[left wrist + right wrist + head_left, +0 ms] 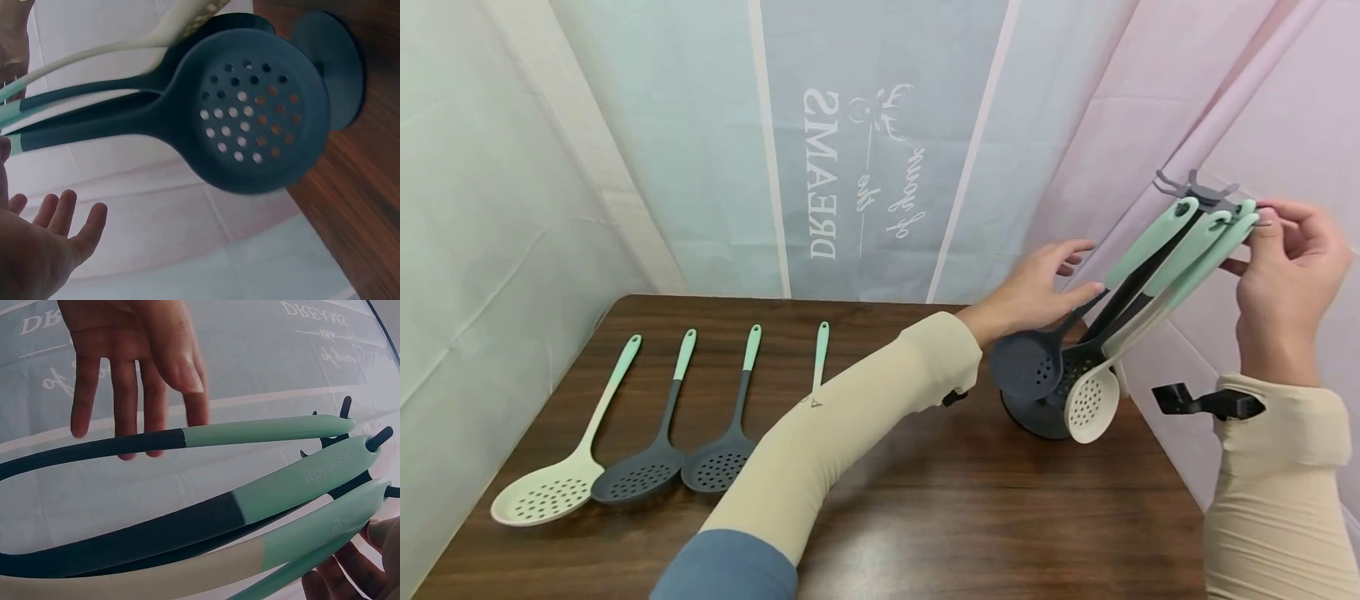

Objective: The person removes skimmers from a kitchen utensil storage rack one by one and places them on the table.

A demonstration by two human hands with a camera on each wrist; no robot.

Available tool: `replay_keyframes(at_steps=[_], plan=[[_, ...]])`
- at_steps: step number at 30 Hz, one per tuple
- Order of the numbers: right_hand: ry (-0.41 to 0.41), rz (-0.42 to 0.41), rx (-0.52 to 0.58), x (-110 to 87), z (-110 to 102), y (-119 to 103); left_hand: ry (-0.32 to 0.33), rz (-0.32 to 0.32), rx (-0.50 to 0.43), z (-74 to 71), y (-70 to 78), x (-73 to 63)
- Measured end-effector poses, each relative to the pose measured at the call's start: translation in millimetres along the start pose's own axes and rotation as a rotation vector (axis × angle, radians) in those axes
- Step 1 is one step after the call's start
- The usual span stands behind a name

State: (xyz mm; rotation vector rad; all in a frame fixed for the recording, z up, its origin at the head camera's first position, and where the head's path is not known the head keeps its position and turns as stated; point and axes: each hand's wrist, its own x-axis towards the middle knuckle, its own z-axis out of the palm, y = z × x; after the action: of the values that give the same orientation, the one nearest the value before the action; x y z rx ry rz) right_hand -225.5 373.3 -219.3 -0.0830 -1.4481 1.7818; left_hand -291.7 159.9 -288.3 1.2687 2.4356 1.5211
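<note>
My right hand (1292, 267) pinches the top end of a mint handle at the stand's hooks. That handle runs down to a cream skimmer (1093, 406) with a perforated bowl. Beside it hang dark grey skimmers with mint handles, one of them the dark skimmer (250, 112) closest to the left wrist camera. They hang from the dark utensil stand (1206, 193). With fingers spread, my left hand (1037, 283) is by the dark skimmer's shaft; whether it touches is unclear. In the right wrist view, the right fingers (350, 569) are partly hidden by handles.
On the wooden table (925, 517) at left lie a cream skimmer (550, 492) and two dark skimmers (640, 477). A further mint handle (822, 346) shows there, its lower part hidden by my left sleeve. Printed curtains (865, 50) stand behind, close to the stand.
</note>
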Motion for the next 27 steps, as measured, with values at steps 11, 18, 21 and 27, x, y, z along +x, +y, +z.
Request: replay_keyframes(at_steps=[11,18,21,27], plan=[[-0.003,0.004,0.009,-0.2,0.3,-1.6,-0.084,-0.014,0.044,17.8,16.5,4.7],[0.004,-0.008,0.001,-0.2,0.1,-0.3,-0.088,-0.008,0.057,21.6,17.8,2.3],[0.008,-0.008,0.009,0.4,0.0,0.3,-0.09,0.024,0.109,21.7,17.4,2.1],[0.011,-0.015,0.034,0.1,1.1,1.4,-0.066,0.075,0.175,21.8,15.5,1.2]])
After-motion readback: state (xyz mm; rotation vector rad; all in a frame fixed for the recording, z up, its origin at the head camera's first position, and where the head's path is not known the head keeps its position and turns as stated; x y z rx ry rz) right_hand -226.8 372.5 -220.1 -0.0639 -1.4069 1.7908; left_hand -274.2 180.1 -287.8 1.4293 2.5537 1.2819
